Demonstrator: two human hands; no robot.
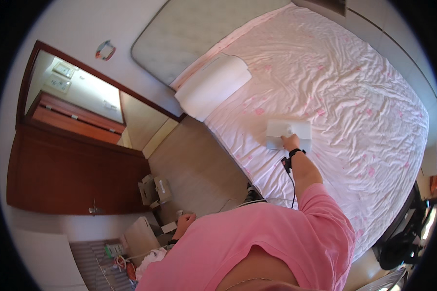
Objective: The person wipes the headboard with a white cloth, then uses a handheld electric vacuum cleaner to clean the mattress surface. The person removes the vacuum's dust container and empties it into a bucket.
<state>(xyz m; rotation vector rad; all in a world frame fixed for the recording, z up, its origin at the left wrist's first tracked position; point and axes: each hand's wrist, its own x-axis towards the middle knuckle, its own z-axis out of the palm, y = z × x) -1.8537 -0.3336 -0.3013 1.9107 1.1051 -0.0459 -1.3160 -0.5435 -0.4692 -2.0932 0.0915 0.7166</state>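
Observation:
A white box (302, 127) with a crease across it lies on or just above the pink-patterned bed sheet (331, 91). My right hand (290, 142) is at the middle of this crease, its fingers curled onto the box. A black strap circles the right wrist, and a black device (286, 164) with a cable hangs beside it. Low at my left side is my left hand (185, 220), its fingers loosely curled and its palm hidden. Beyond that hand stand open cardboard boxes, and a small pale object (179, 212) shows near its fingers.
A white folded pad (215, 85) rests at the bed's left edge. A bare mattress (189, 36) leans against the wall. Left are a brown door (76, 174), an open cardboard box (154, 191) and another carton (140, 236). A black chair (398, 251) stands at the right.

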